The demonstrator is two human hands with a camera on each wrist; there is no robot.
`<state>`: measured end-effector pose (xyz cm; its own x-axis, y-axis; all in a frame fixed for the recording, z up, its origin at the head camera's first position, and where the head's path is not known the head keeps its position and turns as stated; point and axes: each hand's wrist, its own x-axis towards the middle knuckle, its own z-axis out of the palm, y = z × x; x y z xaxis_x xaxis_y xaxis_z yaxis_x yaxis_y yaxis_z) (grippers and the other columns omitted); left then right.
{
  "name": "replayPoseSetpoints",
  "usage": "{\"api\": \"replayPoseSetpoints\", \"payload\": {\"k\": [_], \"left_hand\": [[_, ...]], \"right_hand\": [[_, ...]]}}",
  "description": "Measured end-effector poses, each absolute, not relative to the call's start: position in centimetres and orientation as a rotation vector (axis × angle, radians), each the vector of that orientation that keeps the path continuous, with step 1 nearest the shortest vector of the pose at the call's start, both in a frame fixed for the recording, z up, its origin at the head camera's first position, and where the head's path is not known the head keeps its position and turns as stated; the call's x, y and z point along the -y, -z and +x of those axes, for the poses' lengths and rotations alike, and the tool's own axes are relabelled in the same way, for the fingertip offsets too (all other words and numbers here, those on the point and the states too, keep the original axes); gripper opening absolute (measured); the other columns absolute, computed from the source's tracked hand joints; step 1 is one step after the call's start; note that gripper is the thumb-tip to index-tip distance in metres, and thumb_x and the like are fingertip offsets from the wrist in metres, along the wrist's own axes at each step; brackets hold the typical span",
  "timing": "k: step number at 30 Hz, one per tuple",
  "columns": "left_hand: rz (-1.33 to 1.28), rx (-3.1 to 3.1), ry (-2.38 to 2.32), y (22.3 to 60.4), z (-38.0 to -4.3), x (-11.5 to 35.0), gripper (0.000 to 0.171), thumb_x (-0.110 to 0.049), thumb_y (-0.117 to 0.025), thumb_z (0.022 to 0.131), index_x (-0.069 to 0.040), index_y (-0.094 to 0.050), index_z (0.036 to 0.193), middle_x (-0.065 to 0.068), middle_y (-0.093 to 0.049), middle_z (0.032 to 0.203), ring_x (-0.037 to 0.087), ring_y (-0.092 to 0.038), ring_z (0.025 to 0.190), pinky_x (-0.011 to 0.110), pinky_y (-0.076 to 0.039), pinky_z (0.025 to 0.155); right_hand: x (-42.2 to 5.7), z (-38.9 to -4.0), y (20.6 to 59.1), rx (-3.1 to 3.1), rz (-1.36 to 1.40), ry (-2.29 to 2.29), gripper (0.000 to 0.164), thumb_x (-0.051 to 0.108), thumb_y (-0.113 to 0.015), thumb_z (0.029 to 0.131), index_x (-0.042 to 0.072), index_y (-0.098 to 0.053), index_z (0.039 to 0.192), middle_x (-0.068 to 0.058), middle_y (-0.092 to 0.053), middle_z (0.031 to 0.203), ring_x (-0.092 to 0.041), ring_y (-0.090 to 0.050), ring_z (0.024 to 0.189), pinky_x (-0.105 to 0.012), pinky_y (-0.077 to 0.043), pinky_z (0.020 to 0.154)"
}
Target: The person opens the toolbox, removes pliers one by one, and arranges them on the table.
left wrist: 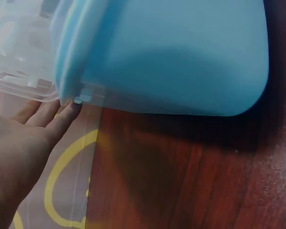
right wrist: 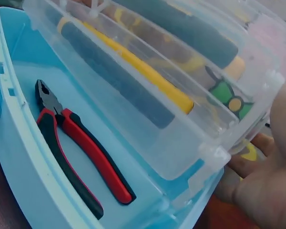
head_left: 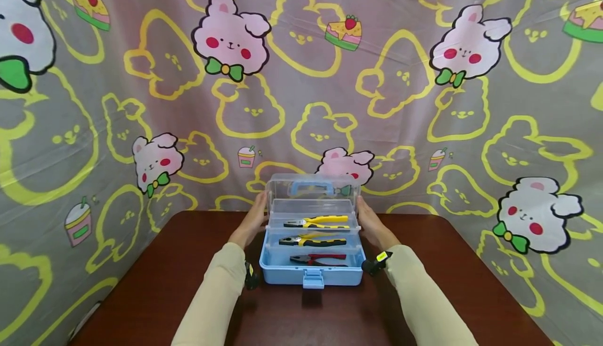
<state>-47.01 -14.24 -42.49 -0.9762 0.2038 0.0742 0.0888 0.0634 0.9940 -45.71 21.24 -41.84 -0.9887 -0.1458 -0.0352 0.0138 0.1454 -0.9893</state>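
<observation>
A light-blue toolbox [head_left: 287, 277] stands with its clear lid [head_left: 278, 191] raised. Two clear trays are stepped up above the base, each carrying yellow-and-black pliers: one pair [head_left: 325, 220] in the upper tray, another [head_left: 313, 240] in the lower. Red-and-black pliers [right wrist: 81, 143] lie in the base. My left hand [head_left: 254, 219] is at the box's left rear, extended fingers touching near the hinge in the left wrist view. At the opposite side my right hand [head_left: 373, 225] rests along the lid and trays, its fingers extended and partly hidden behind clear plastic.
The box sits on a dark red-brown table [head_left: 438, 283], towards its back edge. Behind and beside the table hangs a curtain [head_left: 301, 74] with cartoon prints. A blue latch [head_left: 313, 279] hangs on the box front.
</observation>
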Motion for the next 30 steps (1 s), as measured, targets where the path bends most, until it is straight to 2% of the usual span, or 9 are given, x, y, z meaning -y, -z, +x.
{"api": "replayPoseSetpoints", "payload": {"k": [3, 8, 11, 15, 19, 25, 30], "left_hand": [[0.301, -2.225, -2.043, 42.6, -46.9, 14.0, 0.082, -0.072, -0.025, 0.103, -0.027, -0.003, 0.168, 0.014, -0.008, 0.171, 0.050, -0.030, 0.146, 0.066, -0.030, 0.111], [0.290, -2.254, -1.993, 42.4, -46.8, 13.6, 0.086, -0.074, -0.024, 0.102, -0.025, 0.000, 0.168, 0.014, -0.005, 0.171, 0.049, -0.029, 0.146, 0.062, -0.031, 0.113], [0.296, -2.297, -1.955, 42.2, -46.6, 13.4, 0.083, -0.072, -0.023, 0.104, -0.023, -0.001, 0.168, 0.014, -0.003, 0.172, 0.048, -0.032, 0.144, 0.061, -0.031, 0.113], [0.316, -2.299, -1.924, 42.4, -46.8, 13.3, 0.079, -0.067, -0.023, 0.107, -0.024, 0.000, 0.168, 0.016, -0.007, 0.171, 0.046, -0.035, 0.144, 0.060, -0.031, 0.113], [0.325, -2.262, -1.944, 42.8, -47.0, 13.4, 0.073, -0.063, -0.024, 0.109, -0.027, 0.000, 0.168, 0.018, -0.013, 0.170, 0.044, -0.031, 0.147, 0.060, -0.029, 0.114], [0.273, -2.202, -2.012, 43.6, -46.8, 14.0, 0.078, -0.066, -0.027, 0.107, -0.023, -0.005, 0.168, 0.024, -0.033, 0.161, 0.042, -0.051, 0.131, 0.059, -0.034, 0.112], [0.224, -2.168, -2.057, 43.9, -46.6, 14.2, 0.078, -0.065, -0.029, 0.107, -0.019, -0.013, 0.168, 0.025, -0.043, 0.155, 0.033, -0.064, 0.112, 0.055, -0.039, 0.109]], "right_hand": [[-21.7, -45.4, 42.0, -2.268, -0.121, 1.946, 0.071, 0.066, -0.025, 0.107, 0.026, -0.014, 0.165, -0.016, -0.030, 0.157, -0.042, -0.028, 0.145, -0.072, -0.022, 0.111], [-22.0, -45.6, 42.3, -2.231, -0.080, 1.974, 0.074, 0.066, -0.024, 0.107, 0.024, -0.011, 0.167, -0.015, -0.023, 0.164, -0.042, -0.019, 0.148, -0.073, -0.013, 0.112], [-22.1, -45.4, 42.3, -2.205, -0.083, 1.995, 0.072, 0.063, -0.025, 0.108, 0.024, -0.013, 0.167, -0.016, -0.028, 0.161, -0.041, -0.025, 0.146, -0.071, -0.018, 0.113], [-22.6, -45.0, 42.5, -2.190, -0.088, 1.980, 0.071, 0.060, -0.028, 0.109, 0.021, -0.012, 0.166, -0.017, -0.032, 0.157, -0.041, -0.030, 0.141, -0.068, -0.024, 0.113], [-22.6, -45.1, 42.9, -2.181, -0.044, 1.990, 0.072, 0.061, -0.036, 0.107, 0.018, -0.018, 0.163, -0.017, -0.036, 0.154, -0.041, -0.034, 0.138, -0.068, -0.028, 0.112], [-22.0, -45.6, 43.8, -2.147, -0.053, 2.064, 0.064, 0.055, -0.049, 0.106, 0.019, -0.037, 0.157, -0.016, -0.047, 0.146, -0.038, -0.044, 0.130, -0.065, -0.038, 0.107], [-21.7, -45.9, 44.3, -2.168, -0.098, 2.074, 0.052, 0.042, -0.044, 0.111, 0.018, -0.040, 0.158, -0.015, -0.055, 0.140, -0.034, -0.052, 0.121, -0.057, -0.044, 0.104]]}}
